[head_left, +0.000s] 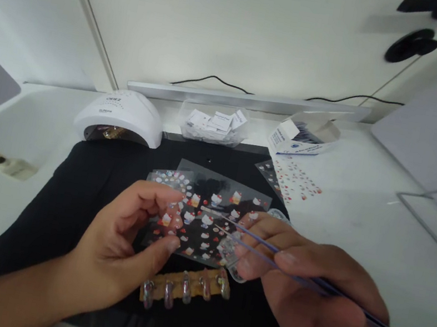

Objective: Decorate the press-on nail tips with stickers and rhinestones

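My left hand [126,243] pinches the left edge of a clear sticker sheet [208,221] printed with small cartoon figures, over a black mat [82,190]. My right hand [306,291] is closed around thin purple tweezers [255,240] whose tips reach over the sheet's middle; its fingers also touch a small clear plastic piece [233,256]. Just in front of the sheet lies a wooden strip [186,287] carrying several painted nail tips.
A white nail lamp [120,118] sits at the back left of the mat. Behind stand a clear tub of paper packets [213,124] and an open white-and-blue box [301,136]. Another sticker sheet [294,179] lies at the mat's right rear corner. Cables run along the back wall.
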Demonstrator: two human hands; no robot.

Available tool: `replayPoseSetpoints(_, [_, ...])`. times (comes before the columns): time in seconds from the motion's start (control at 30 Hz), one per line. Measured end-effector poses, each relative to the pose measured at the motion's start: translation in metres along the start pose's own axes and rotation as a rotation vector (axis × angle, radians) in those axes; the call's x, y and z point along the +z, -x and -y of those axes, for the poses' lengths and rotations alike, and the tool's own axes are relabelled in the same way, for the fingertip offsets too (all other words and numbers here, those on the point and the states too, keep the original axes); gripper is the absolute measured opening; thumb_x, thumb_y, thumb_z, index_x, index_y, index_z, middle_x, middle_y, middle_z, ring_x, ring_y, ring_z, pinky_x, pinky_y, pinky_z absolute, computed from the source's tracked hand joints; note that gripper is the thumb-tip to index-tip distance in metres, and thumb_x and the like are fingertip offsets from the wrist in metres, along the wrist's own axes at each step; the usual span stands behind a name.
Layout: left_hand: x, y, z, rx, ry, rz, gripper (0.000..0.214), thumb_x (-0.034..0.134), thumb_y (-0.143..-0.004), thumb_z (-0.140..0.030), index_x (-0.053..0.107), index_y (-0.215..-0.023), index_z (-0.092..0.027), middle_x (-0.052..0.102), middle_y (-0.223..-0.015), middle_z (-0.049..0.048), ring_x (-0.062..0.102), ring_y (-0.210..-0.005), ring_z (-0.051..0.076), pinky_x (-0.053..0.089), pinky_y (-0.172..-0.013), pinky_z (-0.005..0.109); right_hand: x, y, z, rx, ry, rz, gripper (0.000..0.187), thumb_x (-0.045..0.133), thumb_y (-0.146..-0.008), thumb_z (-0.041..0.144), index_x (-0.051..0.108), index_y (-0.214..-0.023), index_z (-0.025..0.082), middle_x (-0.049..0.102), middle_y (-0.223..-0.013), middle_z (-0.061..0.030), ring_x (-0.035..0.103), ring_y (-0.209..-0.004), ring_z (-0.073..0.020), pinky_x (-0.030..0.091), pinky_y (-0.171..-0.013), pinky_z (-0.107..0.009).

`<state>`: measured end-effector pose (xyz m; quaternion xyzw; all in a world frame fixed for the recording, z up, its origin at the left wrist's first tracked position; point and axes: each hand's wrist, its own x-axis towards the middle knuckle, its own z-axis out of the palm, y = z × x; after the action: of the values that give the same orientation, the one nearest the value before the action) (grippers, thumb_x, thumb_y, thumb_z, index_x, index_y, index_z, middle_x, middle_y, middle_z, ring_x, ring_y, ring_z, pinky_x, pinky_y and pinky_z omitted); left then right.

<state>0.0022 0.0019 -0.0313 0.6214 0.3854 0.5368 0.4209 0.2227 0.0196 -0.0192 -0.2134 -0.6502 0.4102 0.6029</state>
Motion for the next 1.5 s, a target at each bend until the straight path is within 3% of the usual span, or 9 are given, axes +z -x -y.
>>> replayPoseSetpoints(0.23, [0.0005, 0.0028, 0.0019, -0.008, 0.013, 0.076, 0.054, 0.064, -0.083, -0.001, 0.054, -0.125, -0.032, 0.065, -0.095, -0.0006, 0.063, -0.08, 0.012, 0.056, -0.073, 0.02, -0.0019, 0.0024, -0.0027, 0.0, 0.004, 0.001, 0.028, 0.057, -0.096, 0.044, 0.078, -0.103, 0.028, 0.078, -0.072, -0.005, 0.071, -0.075, -0.022, 0.056, -0.089, -0.042])
replayPoseSetpoints(0.57, [-0.0018, 0.0028, 0.0012, -0.029, 0.033, 0.104, 0.051, 0.068, -0.081, -0.002, 0.057, -0.121, -0.032, 0.065, -0.096, -0.001, 0.062, -0.078, 0.011, 0.053, -0.071, 0.017, -0.0073, 0.0046, -0.0052, -0.042, 0.023, 0.088, 0.031, 0.05, -0.099, 0.042, 0.074, -0.112, 0.028, 0.077, -0.076, -0.0049, 0.071, -0.078, -0.0232, 0.053, -0.089, -0.046])
replayPoseSetpoints(0.77, [-0.0016, -0.0001, -0.0031, -0.115, 0.042, 0.078, 0.04, 0.078, -0.08, -0.019, 0.063, -0.117, -0.023, 0.068, -0.092, 0.0043, 0.065, -0.082, 0.018, 0.057, -0.074, 0.027, -0.0083, 0.0001, -0.0063, -0.078, -0.024, 0.135, 0.032, 0.051, -0.099, 0.04, 0.073, -0.113, 0.022, 0.075, -0.079, -0.0059, 0.069, -0.079, -0.0217, 0.054, -0.086, -0.044])
replayPoseSetpoints(0.93, [-0.0018, -0.0059, -0.0049, -0.111, 0.018, 0.073, 0.039, 0.08, -0.078, -0.028, 0.066, -0.114, -0.023, 0.069, -0.091, 0.0053, 0.066, -0.088, 0.022, 0.057, -0.078, 0.032, -0.0086, 0.0018, -0.0061, -0.081, -0.019, 0.157, 0.033, 0.05, -0.099, 0.041, 0.072, -0.116, 0.023, 0.074, -0.08, -0.0061, 0.069, -0.08, -0.0221, 0.054, -0.083, -0.044])
replayPoseSetpoints(1.13, [-0.0054, -0.0026, -0.0021, -0.004, -0.056, 0.116, 0.033, 0.075, -0.08, -0.015, 0.068, -0.111, -0.025, 0.069, -0.095, 0.0045, 0.065, -0.087, 0.02, 0.055, -0.076, 0.028, -0.0063, 0.0009, -0.0063, -0.101, -0.018, 0.143, 0.033, 0.05, -0.099, 0.041, 0.072, -0.115, 0.022, 0.074, -0.078, -0.006, 0.069, -0.079, -0.0219, 0.055, -0.081, -0.042])
replayPoseSetpoints(1.27, [-0.0062, 0.0018, 0.0003, 0.038, -0.109, 0.163, 0.041, 0.066, -0.083, -0.004, 0.066, -0.114, -0.031, 0.067, -0.099, 0.0003, 0.064, -0.084, 0.014, 0.054, -0.074, 0.021, -0.0058, 0.0016, -0.0074, -0.117, -0.01, 0.131, 0.033, 0.05, -0.099, 0.04, 0.073, -0.114, 0.021, 0.076, -0.079, -0.0066, 0.07, -0.079, -0.0217, 0.054, -0.083, -0.042])
replayPoseSetpoints(1.5, [0.0028, -0.0046, -0.0035, -0.063, -0.102, 0.048, 0.031, 0.077, -0.08, -0.026, 0.071, -0.11, -0.023, 0.072, -0.09, 0.0058, 0.068, -0.089, 0.022, 0.058, -0.077, 0.031, -0.0052, 0.0074, -0.0046, -0.105, -0.008, 0.145, 0.033, 0.05, -0.099, 0.041, 0.072, -0.116, 0.023, 0.075, -0.078, -0.0063, 0.068, -0.082, -0.0226, 0.056, -0.082, -0.042])
